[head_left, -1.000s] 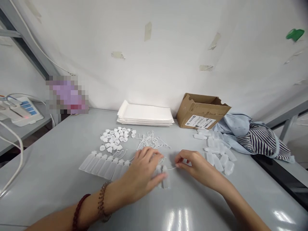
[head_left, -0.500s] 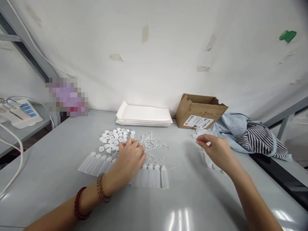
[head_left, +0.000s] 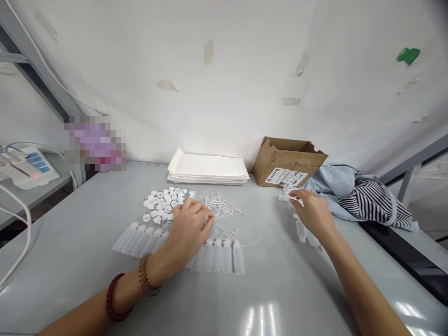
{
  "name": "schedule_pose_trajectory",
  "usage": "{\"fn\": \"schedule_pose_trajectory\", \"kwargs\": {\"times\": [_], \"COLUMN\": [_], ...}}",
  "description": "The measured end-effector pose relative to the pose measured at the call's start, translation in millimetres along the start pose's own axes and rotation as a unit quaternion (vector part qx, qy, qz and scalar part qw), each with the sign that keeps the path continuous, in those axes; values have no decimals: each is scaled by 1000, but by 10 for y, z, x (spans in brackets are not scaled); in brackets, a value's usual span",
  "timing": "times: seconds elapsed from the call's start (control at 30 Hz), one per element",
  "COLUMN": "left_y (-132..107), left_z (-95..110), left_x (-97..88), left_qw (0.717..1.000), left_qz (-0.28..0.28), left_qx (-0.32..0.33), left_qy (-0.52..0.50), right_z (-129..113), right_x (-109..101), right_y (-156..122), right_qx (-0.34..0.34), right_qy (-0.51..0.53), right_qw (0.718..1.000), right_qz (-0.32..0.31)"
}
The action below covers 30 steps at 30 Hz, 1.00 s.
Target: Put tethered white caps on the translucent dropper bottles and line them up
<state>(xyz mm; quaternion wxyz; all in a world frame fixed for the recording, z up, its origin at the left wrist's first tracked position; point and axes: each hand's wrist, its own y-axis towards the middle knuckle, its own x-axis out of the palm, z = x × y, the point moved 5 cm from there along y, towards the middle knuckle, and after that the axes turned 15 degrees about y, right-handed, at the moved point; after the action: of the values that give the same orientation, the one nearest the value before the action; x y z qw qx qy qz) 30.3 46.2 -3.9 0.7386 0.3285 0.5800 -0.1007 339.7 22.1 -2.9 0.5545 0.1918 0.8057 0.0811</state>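
Two bare hands at a grey table (head_left: 273, 298), with small translucent bottles in two groups. The left hand (head_left: 191, 221) lies palm down, fingers bent, over the middle of a row of bottles (head_left: 226, 256); its underside is hidden, so whether it holds anything cannot be told. From this hand, a heap of white caps (head_left: 164, 205) lies at ten o'clock and a tangle of thin white strands (head_left: 220, 205) at two o'clock. The right hand (head_left: 310, 205) reaches over the loose bottles (head_left: 300, 231), thumb and forefinger narrowly parted. Its tips are close to a lying bottle (head_left: 284, 198) between nine and ten o'clock; contact or a grip cannot be made out. From the right hand, an open carton (head_left: 290, 161) stands at eleven o'clock and a bundle of cloth (head_left: 367, 200) lies at three o'clock. The step in hand appears to be the selection of one bottle from the loose group. The next move would call for a light pinch on that bottle alone, clear of its neighbours, with the row left undisturbed.
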Motion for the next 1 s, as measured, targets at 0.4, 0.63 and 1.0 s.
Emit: {"fn": "schedule_pose_trajectory", "kwargs": {"times": [0.4, 0.63, 1.0], "left_y": [-26, -41, -56], "left_z": [41, 62, 90], "left_x": [-113, -128, -141], "left_qw": [999, 998, 997], "left_qz": [27, 32, 44], "left_qx": [11, 12, 22], "left_qy": [-36, -50, -62], "right_z": [47, 29, -322], "right_x": [293, 357, 247], "right_y": [38, 46, -77], "right_qx": [-44, -53, -81], "right_qy": [-49, -49, 21], "right_qw": [995, 994, 995], "right_qz": [-73, -80, -47]}}
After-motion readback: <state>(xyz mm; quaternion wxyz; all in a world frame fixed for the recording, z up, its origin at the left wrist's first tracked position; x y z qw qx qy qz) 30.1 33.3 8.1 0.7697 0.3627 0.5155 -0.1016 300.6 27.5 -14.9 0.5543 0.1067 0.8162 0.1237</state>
